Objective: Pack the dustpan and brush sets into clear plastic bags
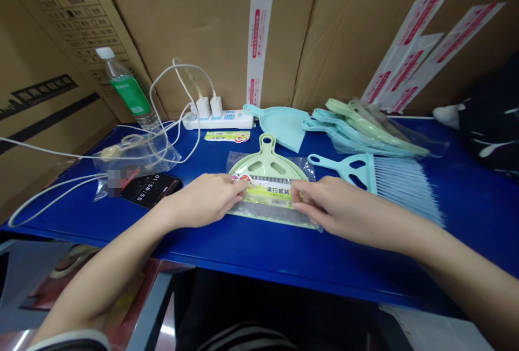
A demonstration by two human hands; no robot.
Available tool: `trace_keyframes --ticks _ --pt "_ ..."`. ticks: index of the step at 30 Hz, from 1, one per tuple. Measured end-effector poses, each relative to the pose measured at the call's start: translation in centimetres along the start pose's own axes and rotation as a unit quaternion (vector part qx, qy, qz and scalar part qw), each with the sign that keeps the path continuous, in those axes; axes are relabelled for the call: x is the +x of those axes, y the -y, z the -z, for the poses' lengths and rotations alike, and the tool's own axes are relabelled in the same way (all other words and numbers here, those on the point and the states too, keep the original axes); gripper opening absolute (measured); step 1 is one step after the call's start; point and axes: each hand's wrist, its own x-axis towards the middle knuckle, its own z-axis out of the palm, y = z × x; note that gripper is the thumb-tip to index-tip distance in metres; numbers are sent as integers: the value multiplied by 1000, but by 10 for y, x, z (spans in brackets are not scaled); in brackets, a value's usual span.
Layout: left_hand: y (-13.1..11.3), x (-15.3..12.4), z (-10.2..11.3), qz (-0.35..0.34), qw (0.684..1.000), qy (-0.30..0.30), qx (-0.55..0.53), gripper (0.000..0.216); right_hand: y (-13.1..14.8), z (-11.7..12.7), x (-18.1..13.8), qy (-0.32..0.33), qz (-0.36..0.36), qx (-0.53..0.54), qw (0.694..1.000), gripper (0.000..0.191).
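Observation:
A light green dustpan and brush set (267, 163) lies in a clear plastic bag at the middle of the blue table, its handle pointing away from me. Across its front runs a yellow label card (270, 193), with grey bristles showing just above. My left hand (213, 197) is closed at the left end of the card, fingers curled on the packaging. At the opposite end, my right hand (322, 205) pinches the packaging between thumb and bent fingers. Just beyond the right hand lies a loose light blue brush (360, 173), partly behind my forearm.
Behind the set sit a light blue dustpan (284, 124), another label card (227, 136) and bagged blue and green sets (365, 129). A white power strip (221, 120) with cables, a bottle (132, 94), a plastic bag (138, 153) and a phone (152, 189) occupy the left. Cardboard (203, 21) stands behind.

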Motion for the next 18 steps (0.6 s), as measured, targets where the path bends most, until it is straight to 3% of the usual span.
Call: trace_keyframes --ticks 18 --pt "1 6 -4 24 998 -39 -40 18 -6 -9 8 -45 -35 -13 998 19"
